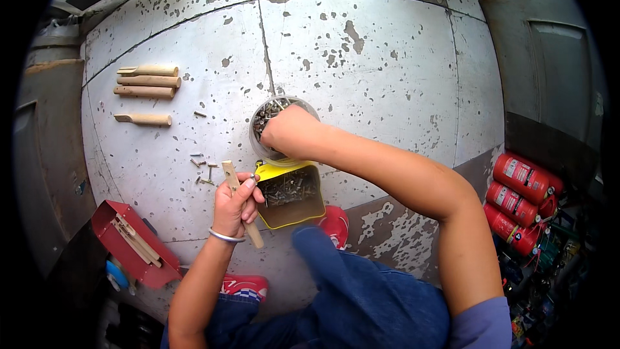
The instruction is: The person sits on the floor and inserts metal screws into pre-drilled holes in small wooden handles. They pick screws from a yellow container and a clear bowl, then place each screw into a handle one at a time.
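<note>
Fingers of our left hand (236, 207) wrap a wooden handle (230, 174), held at a tilt above the floor (387, 103) just left of the containers, presumably so its upper end is exposed. A small metal piece (253, 177) shows near the thumb, too small to identify. Our right hand (287, 132) reaches into a round tub (259, 152); its fingers are hidden, so we cannot tell whether they grip anything. That tub holds a dense heap of bolts (265, 116). Just below it, a yellow-rimmed box (290, 218) holds more bolts, gathered toward the far end, its bottom bare nearer us. Both containers probably sit this close to shorten our reach. Loose bolts (196, 162) lie scattered leftward; beyond them, four spare handles (148, 81) lie roughly parallel, likely for easy picking. At lower left, a red tray (155, 276) carries slim wooden pieces (137, 243).
</note>
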Available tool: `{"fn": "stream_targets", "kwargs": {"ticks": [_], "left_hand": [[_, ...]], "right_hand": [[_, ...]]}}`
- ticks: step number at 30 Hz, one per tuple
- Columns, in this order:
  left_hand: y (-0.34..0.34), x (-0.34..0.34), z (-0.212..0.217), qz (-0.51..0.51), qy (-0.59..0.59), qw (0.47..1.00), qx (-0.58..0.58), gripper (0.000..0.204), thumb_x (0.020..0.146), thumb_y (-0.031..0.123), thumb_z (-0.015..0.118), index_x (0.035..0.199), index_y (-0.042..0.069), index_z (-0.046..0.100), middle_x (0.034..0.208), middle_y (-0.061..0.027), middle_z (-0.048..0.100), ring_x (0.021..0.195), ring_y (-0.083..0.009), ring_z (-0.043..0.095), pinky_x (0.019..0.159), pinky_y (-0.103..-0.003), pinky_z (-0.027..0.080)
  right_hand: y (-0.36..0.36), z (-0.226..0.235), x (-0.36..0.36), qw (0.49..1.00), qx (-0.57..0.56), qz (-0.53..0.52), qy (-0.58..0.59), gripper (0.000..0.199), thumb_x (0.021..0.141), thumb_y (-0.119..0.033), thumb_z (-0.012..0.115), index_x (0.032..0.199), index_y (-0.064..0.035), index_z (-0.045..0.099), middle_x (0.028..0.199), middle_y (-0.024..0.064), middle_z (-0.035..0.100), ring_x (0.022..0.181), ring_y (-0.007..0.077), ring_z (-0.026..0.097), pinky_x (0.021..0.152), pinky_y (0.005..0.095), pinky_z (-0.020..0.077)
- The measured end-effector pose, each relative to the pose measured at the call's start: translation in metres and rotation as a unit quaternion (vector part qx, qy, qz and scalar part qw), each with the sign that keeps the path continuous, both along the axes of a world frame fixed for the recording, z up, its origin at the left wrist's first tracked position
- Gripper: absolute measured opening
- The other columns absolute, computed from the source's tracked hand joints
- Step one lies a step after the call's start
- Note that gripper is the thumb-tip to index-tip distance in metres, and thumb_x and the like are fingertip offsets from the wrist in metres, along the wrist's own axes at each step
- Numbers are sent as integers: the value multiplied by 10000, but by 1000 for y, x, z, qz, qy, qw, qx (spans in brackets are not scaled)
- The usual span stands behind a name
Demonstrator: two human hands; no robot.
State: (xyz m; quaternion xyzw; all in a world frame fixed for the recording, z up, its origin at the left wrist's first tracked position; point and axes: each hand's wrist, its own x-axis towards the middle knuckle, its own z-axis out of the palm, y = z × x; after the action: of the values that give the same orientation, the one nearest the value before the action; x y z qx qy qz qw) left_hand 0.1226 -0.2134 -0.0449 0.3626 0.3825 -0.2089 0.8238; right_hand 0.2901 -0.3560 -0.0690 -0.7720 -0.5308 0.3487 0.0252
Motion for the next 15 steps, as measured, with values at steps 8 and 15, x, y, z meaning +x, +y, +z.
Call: {"fn": "stream_targets", "kwargs": {"ticks": [8,15], "left_hand": [[-2,3,4,1,12,1000,9,142,919,143,577,1011,37,557,685,-82,597,359,-47,353,337,-196,302],[-3,0,3,16,0,1000,3,137,923,139,573,1012,37,551,748,-75,601,379,-47,365,350,-198,313]], "right_hand": [[-6,14,7,1000,-13,5,-17,76,715,-93,619,731,-85,693,735,101,681,698,274,681,597,375,532],[-4,1,-3,1000,16,-19,2,94,710,-131,629,726,-63,692,742,127,679,685,295,674,591,390,528]]}}
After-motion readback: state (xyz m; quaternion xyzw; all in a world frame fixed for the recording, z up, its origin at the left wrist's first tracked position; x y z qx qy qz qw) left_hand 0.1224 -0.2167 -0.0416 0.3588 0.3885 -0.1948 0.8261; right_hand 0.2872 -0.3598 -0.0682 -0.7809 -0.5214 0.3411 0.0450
